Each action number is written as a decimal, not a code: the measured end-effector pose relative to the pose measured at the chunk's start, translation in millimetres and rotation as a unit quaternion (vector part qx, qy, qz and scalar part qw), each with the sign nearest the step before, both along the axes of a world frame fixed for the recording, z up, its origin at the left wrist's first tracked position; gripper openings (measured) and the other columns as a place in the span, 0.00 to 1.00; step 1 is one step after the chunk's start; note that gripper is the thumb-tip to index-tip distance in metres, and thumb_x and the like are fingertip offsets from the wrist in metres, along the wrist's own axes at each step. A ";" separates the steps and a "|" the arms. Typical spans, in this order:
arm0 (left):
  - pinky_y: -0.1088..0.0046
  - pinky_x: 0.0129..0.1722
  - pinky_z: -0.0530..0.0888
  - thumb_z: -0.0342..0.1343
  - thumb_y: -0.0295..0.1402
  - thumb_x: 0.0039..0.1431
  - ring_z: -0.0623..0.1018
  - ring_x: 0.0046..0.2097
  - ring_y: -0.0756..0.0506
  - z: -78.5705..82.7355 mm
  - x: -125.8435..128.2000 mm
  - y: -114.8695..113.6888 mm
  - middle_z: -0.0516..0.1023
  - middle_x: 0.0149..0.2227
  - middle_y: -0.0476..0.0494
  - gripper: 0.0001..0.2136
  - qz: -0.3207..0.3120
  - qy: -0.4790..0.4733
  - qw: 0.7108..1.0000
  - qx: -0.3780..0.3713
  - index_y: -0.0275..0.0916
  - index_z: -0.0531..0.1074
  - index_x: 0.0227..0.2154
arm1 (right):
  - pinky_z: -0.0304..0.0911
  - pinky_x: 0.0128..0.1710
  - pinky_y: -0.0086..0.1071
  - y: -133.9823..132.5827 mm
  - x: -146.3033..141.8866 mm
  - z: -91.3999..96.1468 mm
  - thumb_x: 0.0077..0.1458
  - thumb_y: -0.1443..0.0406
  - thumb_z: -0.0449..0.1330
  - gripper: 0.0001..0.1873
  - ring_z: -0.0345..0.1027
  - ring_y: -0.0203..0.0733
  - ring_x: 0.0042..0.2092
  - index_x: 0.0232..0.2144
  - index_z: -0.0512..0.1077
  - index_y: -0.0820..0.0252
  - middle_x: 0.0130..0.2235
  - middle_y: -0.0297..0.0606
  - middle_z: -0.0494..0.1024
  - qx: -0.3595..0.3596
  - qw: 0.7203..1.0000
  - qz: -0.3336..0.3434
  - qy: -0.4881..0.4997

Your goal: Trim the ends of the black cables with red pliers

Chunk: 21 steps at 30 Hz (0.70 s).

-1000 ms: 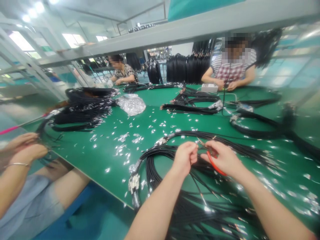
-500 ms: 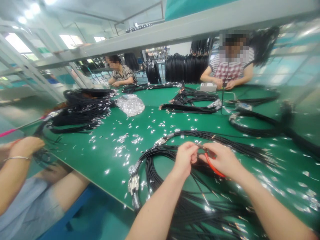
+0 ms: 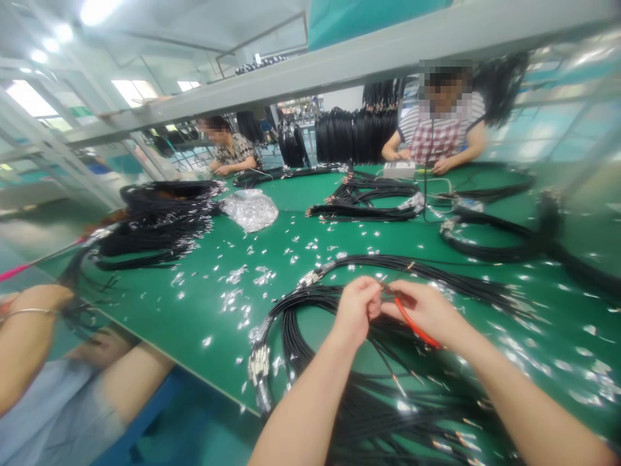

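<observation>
Over one table [image 3: 169,310], the right hand [image 3: 427,307] grips one red-handled tool [image 3: 416,325].

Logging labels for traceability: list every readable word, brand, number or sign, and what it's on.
Readable text: none.
White box: dark marks on top, too blurred to tell if they're text.
Red-handled tool: no lettering visible.
Plastic bag: no lettering discernible.
</observation>
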<state>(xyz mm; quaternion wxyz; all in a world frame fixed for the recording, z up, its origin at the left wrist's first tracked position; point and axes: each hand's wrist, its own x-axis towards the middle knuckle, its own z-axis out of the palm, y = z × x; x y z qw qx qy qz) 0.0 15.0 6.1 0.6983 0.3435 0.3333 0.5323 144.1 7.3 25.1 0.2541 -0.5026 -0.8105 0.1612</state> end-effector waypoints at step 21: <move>0.79 0.17 0.44 0.59 0.33 0.39 0.50 0.15 0.59 -6.0 5.1 -3.1 0.53 0.12 0.59 0.10 -0.033 0.096 0.995 -0.018 0.36 0.62 0.18 | 0.59 0.30 0.32 -1.8 8.8 5.4 0.55 0.75 0.45 0.16 0.60 0.41 0.32 0.39 0.70 0.61 0.27 0.40 0.69 0.299 0.943 0.118 -0.086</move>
